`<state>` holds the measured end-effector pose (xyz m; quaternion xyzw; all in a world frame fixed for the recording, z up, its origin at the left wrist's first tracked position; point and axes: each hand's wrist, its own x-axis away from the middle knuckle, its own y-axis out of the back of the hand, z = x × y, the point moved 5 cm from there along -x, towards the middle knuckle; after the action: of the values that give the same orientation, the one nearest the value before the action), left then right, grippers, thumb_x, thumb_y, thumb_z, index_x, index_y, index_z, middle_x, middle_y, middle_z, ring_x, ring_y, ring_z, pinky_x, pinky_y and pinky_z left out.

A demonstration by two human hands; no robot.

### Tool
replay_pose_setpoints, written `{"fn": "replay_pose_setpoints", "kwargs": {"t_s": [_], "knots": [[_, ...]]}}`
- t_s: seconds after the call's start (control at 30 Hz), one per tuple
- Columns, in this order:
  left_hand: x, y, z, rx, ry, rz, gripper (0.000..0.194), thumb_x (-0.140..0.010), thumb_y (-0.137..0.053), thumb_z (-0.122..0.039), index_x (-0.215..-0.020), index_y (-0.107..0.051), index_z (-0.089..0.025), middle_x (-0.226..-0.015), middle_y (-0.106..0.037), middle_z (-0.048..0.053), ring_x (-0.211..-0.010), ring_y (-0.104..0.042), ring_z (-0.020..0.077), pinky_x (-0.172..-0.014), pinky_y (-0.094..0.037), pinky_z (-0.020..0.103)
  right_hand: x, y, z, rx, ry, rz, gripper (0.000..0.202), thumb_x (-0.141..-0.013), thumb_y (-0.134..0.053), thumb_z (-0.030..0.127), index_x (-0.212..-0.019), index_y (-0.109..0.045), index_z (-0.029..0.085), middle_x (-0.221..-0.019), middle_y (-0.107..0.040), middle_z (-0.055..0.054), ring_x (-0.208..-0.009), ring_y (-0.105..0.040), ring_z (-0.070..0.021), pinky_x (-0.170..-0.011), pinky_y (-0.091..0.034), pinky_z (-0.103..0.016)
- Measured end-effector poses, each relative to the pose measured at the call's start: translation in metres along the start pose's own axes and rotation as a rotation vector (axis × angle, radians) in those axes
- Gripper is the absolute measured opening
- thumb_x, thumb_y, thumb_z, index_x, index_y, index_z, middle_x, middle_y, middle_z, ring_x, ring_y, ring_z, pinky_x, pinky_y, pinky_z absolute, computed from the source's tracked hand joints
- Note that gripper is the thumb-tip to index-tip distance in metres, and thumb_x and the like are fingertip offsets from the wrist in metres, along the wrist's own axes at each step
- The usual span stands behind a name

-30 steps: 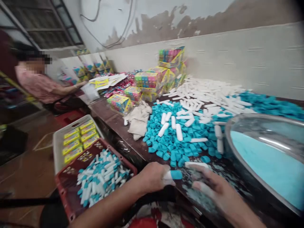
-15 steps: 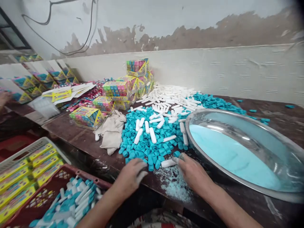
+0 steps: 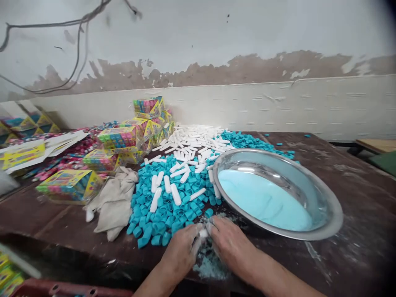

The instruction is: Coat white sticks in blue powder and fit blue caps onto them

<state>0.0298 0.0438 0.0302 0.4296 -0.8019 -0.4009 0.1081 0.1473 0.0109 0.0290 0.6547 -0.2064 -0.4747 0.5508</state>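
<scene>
Your two hands are together over the near edge of the dark table (image 3: 365, 222), where your left hand (image 3: 180, 249) pinches a small white piece (image 3: 203, 233) between thumb and fingers, while your right hand (image 3: 230, 241) curls its fingertips up close to it, though you cannot tell whether they grip it. That piece sits just in front of the pile of blue caps (image 3: 161, 222), above scattered pale-blue powder (image 3: 210, 266), with the metal basin (image 3: 320, 200) to your right and a crumpled cloth (image 3: 114, 200) left of the caps.
</scene>
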Motion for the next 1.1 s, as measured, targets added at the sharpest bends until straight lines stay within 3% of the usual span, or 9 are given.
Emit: {"fn": "replay_pose_setpoints", "kwargs": {"t_s": [0.1, 0.2, 0.3, 0.4, 0.5, 0.67, 0.8, 1.0, 1.1], "knots": [[-0.013, -0.001, -0.020, 0.072, -0.045, 0.023, 0.029, -0.082, -0.044, -0.025, -0.106, -0.057, -0.016, -0.102, -0.064, 0.009, -0.094, -0.059, 0.0196, -0.085, -0.044, 0.029, 0.012, 0.035, -0.011, 0.016, -0.006, -0.094, 0.028, -0.077, -0.038, 0.002, -0.095, -0.056, 0.013, -0.090, -0.058, -0.011, -0.084, -0.051, -0.0200, -0.076, -0.041, -0.034], [-0.032, 0.003, -0.030, 0.131, 0.045, 0.042, 0.042, -0.076, -0.054, -0.031, -0.115, -0.051, -0.017, -0.100, -0.064, 0.008, -0.085, -0.060, 0.0200, -0.079, -0.045, 0.030, 0.016, 0.081, -0.044, 0.062, -0.096, -0.135, 0.022, -0.082, -0.038, 0.007, -0.090, -0.057, 0.015, -0.074, -0.057, -0.006, -0.067, -0.049, -0.0159, -0.061, -0.038, -0.027], [-0.057, -0.002, -0.027, 0.304, 0.198, 0.082, 0.039, -0.076, -0.052, -0.040, -0.105, -0.054, -0.015, -0.081, -0.065, 0.005, -0.067, -0.059, 0.0171, -0.062, -0.046, 0.026, 0.011, 0.102, -0.094, 0.129, -0.256, 0.094, 0.018, -0.081, -0.042, 0.009, -0.081, -0.058, 0.016, -0.072, -0.058, -0.004, -0.065, -0.051, -0.0151, -0.056, -0.034, -0.026], [-0.081, -0.022, -0.020, 0.518, 0.283, 0.143, 0.038, -0.078, -0.044, -0.049, -0.086, -0.055, -0.013, -0.072, -0.060, 0.003, -0.051, -0.054, 0.0125, -0.045, -0.038, 0.022, 0.006, 0.087, -0.139, 0.237, -0.315, 0.457, 0.017, -0.075, -0.047, 0.006, -0.076, -0.061, 0.016, -0.076, -0.062, -0.006, -0.070, -0.056, -0.0178, -0.055, -0.032, -0.025], [-0.097, -0.042, -0.014, 0.688, 0.330, 0.170, 0.040, -0.077, -0.044, -0.053, -0.076, -0.051, -0.014, -0.067, -0.056, 0.001, -0.046, -0.051, 0.0114, -0.039, -0.031, 0.020, 0.001, 0.061, -0.164, 0.270, -0.277, 0.654, 0.020, -0.072, -0.048, 0.004, -0.079, -0.064, 0.012, -0.079, -0.064, -0.011, -0.073, -0.059, -0.0214, -0.056, -0.034, -0.026], [-0.104, -0.050, -0.015, 0.816, 0.340, 0.154, 0.031, -0.076, -0.050, -0.046, -0.078, -0.050, -0.015, -0.057, -0.049, -0.003, -0.045, -0.048, 0.0107, -0.039, -0.029, 0.019, -0.005, 0.028, -0.173, 0.224, -0.299, 0.735, 0.019, -0.069, -0.050, 0.000, -0.068, -0.066, 0.010, -0.072, -0.065, -0.015, -0.068, -0.060, -0.0241, -0.060, -0.038, -0.031], [-0.104, -0.049, -0.018, 0.863, 0.332, 0.154, 0.026, -0.077, -0.051, -0.041, -0.080, -0.052, -0.015, -0.057, -0.049, -0.002, -0.044, -0.047, 0.0098, -0.038, -0.029, 0.019, -0.008, 0.015, -0.164, -0.037, -0.314, 0.732, 0.024, -0.063, -0.049, -0.003, -0.068, -0.067, 0.013, -0.072, -0.066, -0.011, -0.070, -0.059, -0.0219, -0.063, -0.039, -0.029], [-0.103, -0.054, -0.015, 0.938, 0.320, 0.146, 0.025, -0.076, -0.052, -0.039, -0.081, -0.053, -0.014, -0.061, -0.051, -0.001, -0.045, -0.049, 0.0098, -0.038, -0.029, 0.019, -0.006, 0.019, -0.170, -0.329, -0.291, 0.721, 0.021, -0.065, -0.054, 0.011, -0.082, -0.066, 0.016, -0.072, -0.066, 0.004, -0.066, -0.058, -0.0126, -0.054, -0.039, -0.017], [-0.103, -0.054, -0.015, 0.946, 0.309, 0.141, 0.025, -0.076, -0.052, -0.039, -0.082, -0.053, -0.015, -0.063, -0.052, -0.001, -0.046, -0.050, 0.0098, -0.038, -0.029, 0.019, -0.005, 0.032, -0.176, -0.276, -0.252, 0.695, 0.021, -0.065, -0.056, 0.012, -0.082, -0.067, 0.017, -0.070, -0.065, 0.006, -0.066, -0.059, -0.0116, -0.055, -0.039, -0.017]]}}
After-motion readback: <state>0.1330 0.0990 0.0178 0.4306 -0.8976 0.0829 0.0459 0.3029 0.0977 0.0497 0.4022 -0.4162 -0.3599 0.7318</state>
